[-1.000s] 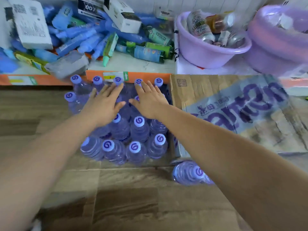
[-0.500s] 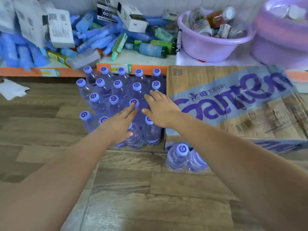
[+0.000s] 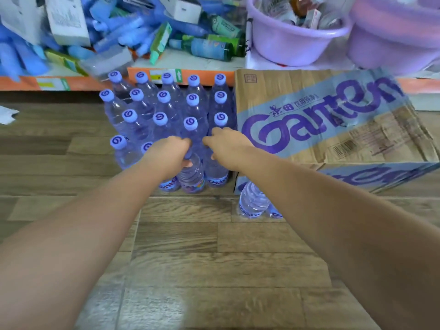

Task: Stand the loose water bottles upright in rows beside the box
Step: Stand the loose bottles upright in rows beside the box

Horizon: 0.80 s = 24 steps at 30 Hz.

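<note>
Several clear water bottles with purple caps point(image 3: 162, 119) stand upright in rows on the wooden floor, left of the cardboard Ganten box point(image 3: 333, 120). My left hand point(image 3: 170, 156) is curled around the neck of a front-row bottle point(image 3: 191, 175). My right hand point(image 3: 226, 147) is closed over the top of the neighbouring front-row bottle point(image 3: 217, 175) next to the box. Two more bottles point(image 3: 253, 201) sit in front of the box's near corner, partly hidden by my right forearm.
Behind the rows runs a low shelf with an orange edge point(image 3: 204, 75), piled with blue packages, white boxes and green bottles point(image 3: 209, 47). Two purple basins point(image 3: 295, 44) stand behind the box. A white scrap of paper point(image 3: 7, 115) lies on the floor at left.
Both hands drew back from the rear rows to the front row and went from flat and spread to curled on two front bottles. The view pulled back and up.
</note>
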### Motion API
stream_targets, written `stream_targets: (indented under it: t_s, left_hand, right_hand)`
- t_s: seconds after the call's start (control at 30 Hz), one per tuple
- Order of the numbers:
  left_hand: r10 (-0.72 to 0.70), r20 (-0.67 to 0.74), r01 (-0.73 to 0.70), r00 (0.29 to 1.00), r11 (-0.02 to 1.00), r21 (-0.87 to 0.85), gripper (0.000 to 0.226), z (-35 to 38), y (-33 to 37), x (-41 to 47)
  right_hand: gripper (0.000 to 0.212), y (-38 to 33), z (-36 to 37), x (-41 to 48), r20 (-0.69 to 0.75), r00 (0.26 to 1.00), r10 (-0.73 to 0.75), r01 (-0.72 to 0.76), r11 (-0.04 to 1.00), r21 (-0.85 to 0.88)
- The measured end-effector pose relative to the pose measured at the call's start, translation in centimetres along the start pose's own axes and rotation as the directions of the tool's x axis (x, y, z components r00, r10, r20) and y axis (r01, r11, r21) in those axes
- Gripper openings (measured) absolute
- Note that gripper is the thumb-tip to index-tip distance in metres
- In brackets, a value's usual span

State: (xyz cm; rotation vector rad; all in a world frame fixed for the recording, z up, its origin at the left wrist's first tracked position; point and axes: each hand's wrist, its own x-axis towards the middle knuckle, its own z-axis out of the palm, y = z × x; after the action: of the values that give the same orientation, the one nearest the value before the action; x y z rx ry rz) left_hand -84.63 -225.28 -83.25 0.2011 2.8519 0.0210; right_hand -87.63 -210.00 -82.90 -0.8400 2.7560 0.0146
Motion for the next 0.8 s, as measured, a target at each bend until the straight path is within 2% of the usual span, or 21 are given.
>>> stream_targets:
  t_s: [0.13,0.27,0.4,0.5,0.63,0.8]
  left_hand:
    - [0.02,0.019,-0.022,1.0,0.992,0.125,0.037,-0.5,0.9,-0.1]
    - [-0.007,-0.025,0.011,1.0,0.983,0.183,0.044,-1.6,1.9,-1.4]
    - [-0.069,-0.121,0.095,0.99,0.971,0.221,0.044,-4.0,2.7,-2.6]
    - [-0.079,-0.171,0.116,0.982,0.968,0.221,0.044,-6.1,3.5,-3.6]
    - [-0.099,-0.221,0.134,0.97,0.98,0.15,0.043,-8.9,4.4,-4.7]
    - [-0.099,-0.324,0.148,0.941,0.98,0.133,0.042,-13.6,6.1,-6.7]
  right_hand:
    - [0.025,0.4,-0.2,0.0,0.016,0.998,0.063,-0.064,0.983,0.174]
    - [0.025,0.3,-1.0,-0.4,-0.026,0.998,0.061,-0.053,0.97,0.235]
    - [0.024,0.6,-3.2,-1.6,-0.15,0.987,0.05,0.0,0.948,0.318]
    - [0.027,0.7,-5.3,-3.1,-0.26,0.965,0.027,0.06,0.946,0.319]
    - [0.033,1.3,-7.9,-5.6,-0.389,0.921,0.028,0.121,0.927,0.354]
    - [0.031,2.0,-12.3,-9.1,-0.535,0.837,0.118,0.17,0.873,0.458]
